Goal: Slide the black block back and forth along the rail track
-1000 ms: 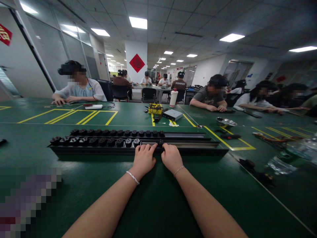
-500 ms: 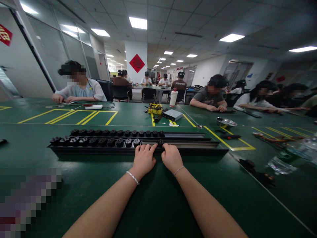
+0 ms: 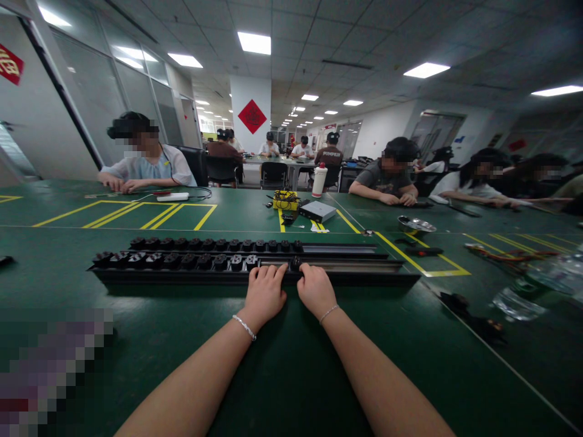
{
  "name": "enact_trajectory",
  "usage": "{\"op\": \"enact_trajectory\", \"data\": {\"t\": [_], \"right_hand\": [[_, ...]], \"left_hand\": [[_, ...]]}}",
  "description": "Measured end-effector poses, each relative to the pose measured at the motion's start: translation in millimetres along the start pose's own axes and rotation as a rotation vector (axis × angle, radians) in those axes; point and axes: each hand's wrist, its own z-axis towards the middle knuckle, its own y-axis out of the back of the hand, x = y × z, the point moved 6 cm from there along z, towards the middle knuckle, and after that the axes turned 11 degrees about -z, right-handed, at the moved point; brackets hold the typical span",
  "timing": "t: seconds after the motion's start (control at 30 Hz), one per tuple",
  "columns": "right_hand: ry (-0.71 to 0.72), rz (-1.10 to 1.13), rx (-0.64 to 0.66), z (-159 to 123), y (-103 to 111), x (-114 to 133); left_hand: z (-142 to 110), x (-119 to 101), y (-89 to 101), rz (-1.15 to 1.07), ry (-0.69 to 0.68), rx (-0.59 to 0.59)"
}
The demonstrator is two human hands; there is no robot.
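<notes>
Two long black rails lie across the green table; the near rail [image 3: 364,274] has a row of black socket modules [image 3: 182,261] filling its left half. My left hand [image 3: 264,291] rests on the near rail with fingers curled over its edge, just right of the last module. My right hand [image 3: 314,288] sits beside it, fingers bent and pinching a small black socket module [image 3: 296,264] in the rail's channel. The far rail [image 3: 337,248] also carries a row of modules on its left part.
A yellow item [image 3: 285,199], a grey box [image 3: 317,210] and a white bottle [image 3: 319,179] stand behind the rails. A metal bowl [image 3: 415,224] and clear plastic bags [image 3: 519,302] lie to the right. Several people sit at the table's far side and beyond.
</notes>
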Motion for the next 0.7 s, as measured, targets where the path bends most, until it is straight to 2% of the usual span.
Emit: {"op": "enact_trajectory", "data": {"t": [0.7], "right_hand": [[-0.013,0.025,-0.011,-0.3,2.5,0.0]], "left_hand": [[0.6,0.3,0.0,0.008,-0.007,-0.007]]}}
